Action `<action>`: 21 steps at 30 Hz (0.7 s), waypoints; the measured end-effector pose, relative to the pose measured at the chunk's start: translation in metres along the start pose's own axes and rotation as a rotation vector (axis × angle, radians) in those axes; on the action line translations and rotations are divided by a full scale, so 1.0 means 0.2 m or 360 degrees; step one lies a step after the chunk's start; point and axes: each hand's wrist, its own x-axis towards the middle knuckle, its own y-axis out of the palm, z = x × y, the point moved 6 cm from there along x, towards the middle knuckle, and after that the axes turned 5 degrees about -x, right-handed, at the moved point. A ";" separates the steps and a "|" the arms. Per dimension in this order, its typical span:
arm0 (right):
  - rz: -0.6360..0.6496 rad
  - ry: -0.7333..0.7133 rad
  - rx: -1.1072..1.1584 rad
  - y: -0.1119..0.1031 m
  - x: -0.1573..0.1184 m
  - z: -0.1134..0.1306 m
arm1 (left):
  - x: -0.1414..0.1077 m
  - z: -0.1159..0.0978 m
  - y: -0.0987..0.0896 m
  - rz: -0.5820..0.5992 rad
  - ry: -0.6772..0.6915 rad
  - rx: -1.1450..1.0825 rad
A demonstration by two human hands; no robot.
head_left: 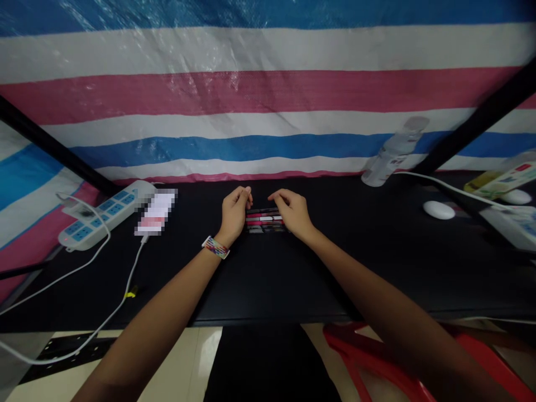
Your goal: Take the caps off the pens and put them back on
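Several slim pens [266, 219], pink, white and dark, lie side by side on the black table between my two hands. Whether a clear case surrounds them is too blurred to tell. At their left end is my left hand [235, 214], its fingers curled in toward the thumb; anything inside them is hidden. A colourful patterned band [215, 247] circles my left wrist. My right hand [294, 213] arches over the right end of the pens, with loosely bent fingers and the index finger pointing left. I see nothing held in it.
On the left of the table [268, 279] are a power strip [106, 215], a phone [157, 212] and white cables [134, 273]. A clear bottle [393, 152] and a white oval object [439, 210] stand right. Striped sheeting [268, 92] hangs behind; a red stool [355, 352] is below.
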 end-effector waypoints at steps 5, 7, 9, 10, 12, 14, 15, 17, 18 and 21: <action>0.0162 -0.0482 -0.0166 0.01 -0.05 0.15 | -0.01 0.01 -0.03 -0.0129 -0.0012 0.0039; 0.0281 -0.0730 -0.0216 0.03 -0.09 0.22 | 0.00 0.04 -0.05 -0.0211 -0.0048 -0.0061; 0.0411 -0.0919 -0.0279 0.06 -0.14 0.28 | 0.02 0.07 -0.07 -0.0281 -0.0104 -0.0136; 0.0464 -0.0983 -0.0313 0.07 -0.16 0.30 | 0.03 0.08 -0.08 -0.0303 -0.0130 -0.0159; 0.0540 -0.1058 -0.0356 0.09 -0.19 0.33 | 0.03 0.09 -0.09 -0.0328 -0.0158 -0.0188; 0.0582 -0.1084 -0.0333 0.10 -0.20 0.34 | 0.03 0.08 -0.10 -0.0335 -0.0159 -0.0171; 0.0594 -0.1085 -0.0307 0.10 -0.20 0.34 | 0.03 0.07 -0.10 -0.0341 -0.0157 -0.0139; 0.0596 -0.1072 -0.0273 0.10 -0.20 0.34 | 0.02 0.06 -0.11 -0.0355 -0.0154 -0.0080; 0.0594 -0.1068 -0.0276 0.09 -0.20 0.34 | 0.02 0.06 -0.11 -0.0364 -0.0152 -0.0083; 0.0606 -0.1084 -0.0340 0.08 -0.19 0.33 | 0.03 0.06 -0.11 -0.0375 -0.0164 -0.0200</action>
